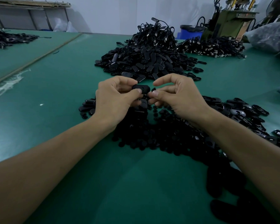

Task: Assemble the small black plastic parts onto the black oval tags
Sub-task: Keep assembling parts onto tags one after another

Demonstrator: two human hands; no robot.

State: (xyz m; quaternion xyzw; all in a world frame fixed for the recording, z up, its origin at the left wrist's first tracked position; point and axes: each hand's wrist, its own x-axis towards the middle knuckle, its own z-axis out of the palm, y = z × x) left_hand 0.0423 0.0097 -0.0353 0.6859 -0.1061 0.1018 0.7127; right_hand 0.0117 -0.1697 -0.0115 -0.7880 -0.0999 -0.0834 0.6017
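The left hand [115, 97] pinches an oval tag [141, 88], long axis pointing right. The right hand [176, 94] pinches a small part [153, 89] just off the tag's right end, above the loose pile [152, 133] mid-table [55, 94].

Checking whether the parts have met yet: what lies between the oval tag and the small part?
In the head view, only a narrow bare gap separates the oval tag from the small part; green table shows behind it.

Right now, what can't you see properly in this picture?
- Head view: the small part is mostly covered by the right hand fingers.
- The oval tag is partly hidden by the left hand thumb.
- The near pile is too dark; single pieces blur together.
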